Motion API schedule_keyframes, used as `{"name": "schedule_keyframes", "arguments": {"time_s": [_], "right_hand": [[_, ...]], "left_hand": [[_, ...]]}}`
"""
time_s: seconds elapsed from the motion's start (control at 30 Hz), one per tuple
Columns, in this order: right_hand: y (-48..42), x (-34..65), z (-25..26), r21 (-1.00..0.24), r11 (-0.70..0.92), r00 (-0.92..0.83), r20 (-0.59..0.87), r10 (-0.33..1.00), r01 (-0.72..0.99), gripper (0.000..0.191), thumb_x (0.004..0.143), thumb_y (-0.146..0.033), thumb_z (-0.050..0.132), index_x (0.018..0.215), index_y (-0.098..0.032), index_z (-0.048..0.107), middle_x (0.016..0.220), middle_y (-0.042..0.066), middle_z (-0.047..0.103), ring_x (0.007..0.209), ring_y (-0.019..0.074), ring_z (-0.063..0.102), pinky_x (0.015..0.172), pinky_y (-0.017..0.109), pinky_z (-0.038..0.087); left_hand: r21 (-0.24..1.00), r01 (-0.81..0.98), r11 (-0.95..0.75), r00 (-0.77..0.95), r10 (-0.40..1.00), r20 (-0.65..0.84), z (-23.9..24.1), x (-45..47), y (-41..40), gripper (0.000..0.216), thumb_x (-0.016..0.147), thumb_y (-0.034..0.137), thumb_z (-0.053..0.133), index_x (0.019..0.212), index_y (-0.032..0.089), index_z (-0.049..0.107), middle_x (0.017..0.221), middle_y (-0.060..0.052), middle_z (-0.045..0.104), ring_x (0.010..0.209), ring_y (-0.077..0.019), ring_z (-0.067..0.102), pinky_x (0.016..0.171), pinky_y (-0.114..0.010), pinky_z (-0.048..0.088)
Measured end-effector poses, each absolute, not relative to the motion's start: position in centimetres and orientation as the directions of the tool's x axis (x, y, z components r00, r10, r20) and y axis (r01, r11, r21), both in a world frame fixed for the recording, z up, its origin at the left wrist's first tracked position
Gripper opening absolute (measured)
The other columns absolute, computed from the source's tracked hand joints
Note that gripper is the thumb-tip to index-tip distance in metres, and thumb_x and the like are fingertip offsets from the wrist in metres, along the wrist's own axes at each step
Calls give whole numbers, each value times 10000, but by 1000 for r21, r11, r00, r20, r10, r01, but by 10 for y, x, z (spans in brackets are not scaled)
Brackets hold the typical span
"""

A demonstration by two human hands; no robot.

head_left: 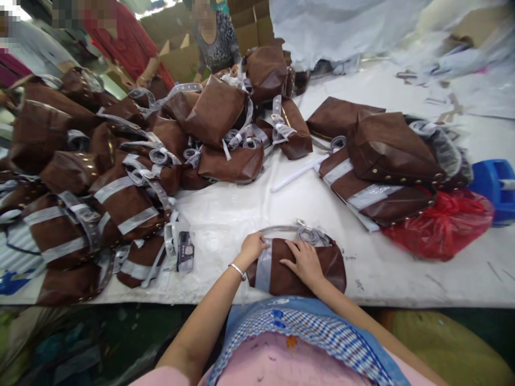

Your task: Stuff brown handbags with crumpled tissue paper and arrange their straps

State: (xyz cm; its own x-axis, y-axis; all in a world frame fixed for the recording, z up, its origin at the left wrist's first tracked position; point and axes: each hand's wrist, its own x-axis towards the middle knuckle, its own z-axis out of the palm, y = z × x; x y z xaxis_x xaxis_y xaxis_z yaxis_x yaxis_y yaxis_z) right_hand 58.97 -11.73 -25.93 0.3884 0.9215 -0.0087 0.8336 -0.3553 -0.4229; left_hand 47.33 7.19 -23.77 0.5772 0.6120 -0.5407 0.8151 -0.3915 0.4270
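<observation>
1. The desk [314, 214], covered in white sheeting, ran across the whole view, and its near edge sat just in front of the person.
2. A big heap of brown bags [120, 161], with straps wrapped in clear plastic, filled the left half of the desk and reached back toward other people standing at the far side.
3. A smaller stack of brown bags [382, 161] lay on the right side, well apart from the hands.
4. A red plastic bag [442, 225] lay crumpled against that stack, with a blue crate [493, 185] just beyond it at the right edge.
5. One brown bag [298, 265] lay flat at the near edge of the desk, straight in front of the person, its wrapped strap curled along the far side.
6. The right hand [303, 261] rested palm down on top of this bag, fingers spread flat; its grip was released, pressing rather than clutching.
7. The left hand [252, 247], a bangle on its wrist, sat at the bag's upper left corner, fingers curled down on the edge beside a pale band of wrapping; whether that grip was actually clenched on the edge could not be told.
8. A small dark tag [185, 251] in a clear sleeve lay left of the bag.
</observation>
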Motion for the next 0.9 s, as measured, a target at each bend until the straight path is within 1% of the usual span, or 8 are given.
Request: {"name": "schedule_keyframes", "arguments": {"time_s": [0.17,0.27,0.43,0.57,0.63,0.7,0.8,0.9], "right_hand": [[-124,584,-249,-425,-325,344,-36,938,845,568,849,-439,701,1334,-179,558,1176,123,614,1076,285,535,924,402,431],[-124,584,-240,-433,-313,325,-49,945,846,545,845,-394,713,1324,-179,567,1136,115,622,1039,282,541,886,400,452],[-135,587,-215,-478,-293,320,-26,947,828,531,863,-324,688,1351,-178,538,1097,115,626,998,285,553,857,413,485],[-146,590,-188,-577,-290,363,12,932,763,482,919,-389,605,1360,-211,526,1071,106,644,999,267,585,852,393,509],[-145,593,-180,-607,-293,391,32,920,739,447,921,-434,592,1312,-221,562,1131,110,644,1057,271,587,902,406,500],[-138,597,-178,-624,-278,386,41,922,731,459,893,-449,627,1280,-207,580,1263,121,611,1176,293,548,1011,446,452],[-126,604,-182,-644,-267,317,-40,948,717,616,847,-479,676,1352,-160,525,1369,145,568,1252,304,518,1078,469,405],[-121,609,-180,-640,-282,243,-150,958,715,682,820,-563,677,1358,-169,538,1289,132,629,1175,304,570,1027,464,435]], "left_hand": [[463,851,-246,520,518,-679,-235,463,70,55,772,210,681,769,156,680,588,8,614,569,-147,595,604,-254,460],[519,839,-163,527,479,-702,-229,458,65,109,797,241,641,728,158,658,572,25,580,552,-125,567,560,-225,446],[651,755,-82,595,505,-626,-202,450,48,184,843,334,570,775,171,622,721,-2,633,695,-130,585,647,-226,457],[766,640,65,640,506,-577,-178,445,24,263,834,437,593,838,174,605,770,-15,654,740,-145,605,711,-243,468],[825,545,148,659,534,-531,-171,444,10,298,810,460,638,871,168,630,805,-19,665,768,-150,603,738,-247,464],[861,480,168,665,571,-482,-168,442,-2,309,822,461,646,898,162,664,843,-17,674,795,-150,595,750,-241,454],[882,447,153,667,600,-442,-169,437,-14,304,853,451,627,889,155,689,827,-9,668,784,-147,578,725,-233,441],[890,434,136,674,607,-421,-170,426,-20,295,855,439,633,873,152,694,817,-15,663,780,-153,575,720,-238,438]]}}
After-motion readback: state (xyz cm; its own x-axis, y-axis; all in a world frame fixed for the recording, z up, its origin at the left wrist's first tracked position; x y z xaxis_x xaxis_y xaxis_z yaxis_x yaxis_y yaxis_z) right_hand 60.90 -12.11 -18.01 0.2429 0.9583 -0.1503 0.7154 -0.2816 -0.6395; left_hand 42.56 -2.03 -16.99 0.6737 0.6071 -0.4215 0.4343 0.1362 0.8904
